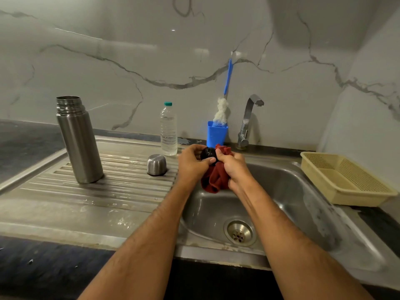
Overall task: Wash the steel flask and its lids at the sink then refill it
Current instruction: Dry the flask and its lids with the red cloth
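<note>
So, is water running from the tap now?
No, the tap shows no stream, and the hands rub a black lid with a red cloth.

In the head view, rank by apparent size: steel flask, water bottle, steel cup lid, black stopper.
1. steel flask
2. water bottle
3. steel cup lid
4. black stopper, partly hidden by the hands, so unsure.

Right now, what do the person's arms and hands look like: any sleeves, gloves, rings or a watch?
Both forearms come in bare from the bottom edge of the frame; no sleeve shows anywhere along them. The left hand and right hand wear no gloves. No watch, bracelet or band shows at either wrist, and no ring on the fingers that can be seen, though some are hidden.
</note>
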